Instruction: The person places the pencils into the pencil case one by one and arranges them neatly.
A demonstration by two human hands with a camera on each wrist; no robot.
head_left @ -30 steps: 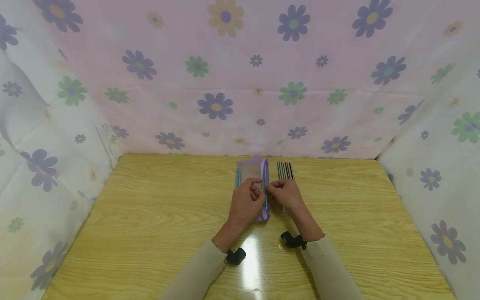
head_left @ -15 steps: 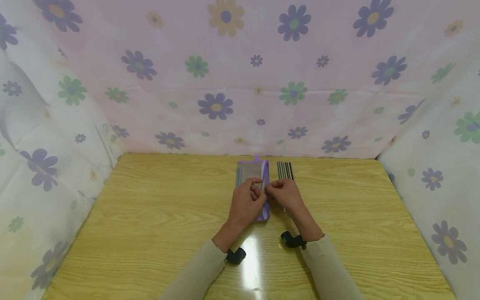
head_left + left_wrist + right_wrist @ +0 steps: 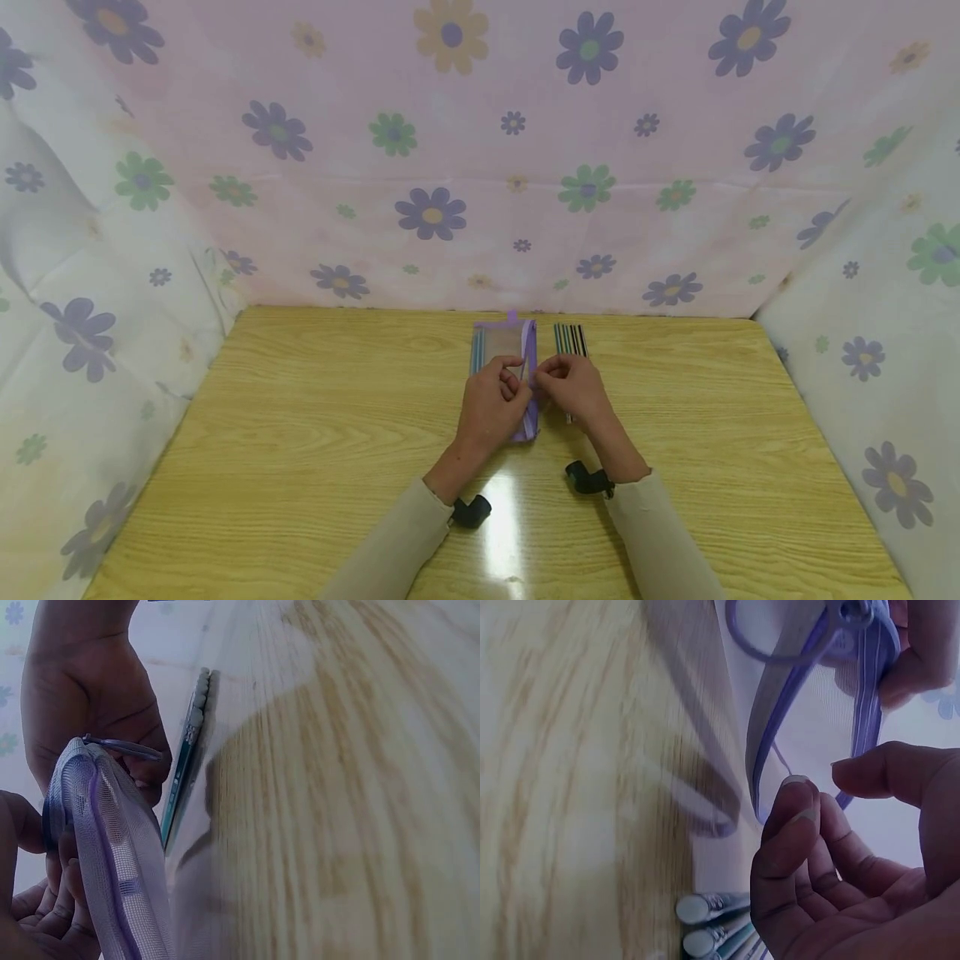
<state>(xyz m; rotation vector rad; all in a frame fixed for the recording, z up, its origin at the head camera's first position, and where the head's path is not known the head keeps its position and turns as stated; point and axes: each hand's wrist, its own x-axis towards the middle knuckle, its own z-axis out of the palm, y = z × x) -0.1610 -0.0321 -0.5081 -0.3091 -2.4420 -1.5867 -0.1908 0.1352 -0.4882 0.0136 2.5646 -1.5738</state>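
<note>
A purple mesh pencil case [image 3: 502, 343] lies at the back middle of the table, its zipped side gaping. My left hand [image 3: 491, 404] pinches one lip of that opening between thumb and fingers. Bluish pens [image 3: 477, 350] show through the mesh along the left edge. At the mouth of the case is my right hand [image 3: 576, 390], fingers bent, thumb and fingertips apart with nothing seen between them. Behind the fingers in the right wrist view, the zipper ring [image 3: 780, 645] hangs from the edge. Beside the case several slim pens [image 3: 570, 340] lie in a row, partly under my right hand.
The wood-grain table [image 3: 315, 433] ends at a flowered curtain [image 3: 431, 150] at the back, with more curtain on both sides. Black wrist cameras [image 3: 588, 479] sit on both wrists, just above the tabletop.
A teal pen seen in the case's opening a second ago has slid inside, and more bluish pens show at the left edge. The right hand has shifted slightly; the left keeps its place.
</note>
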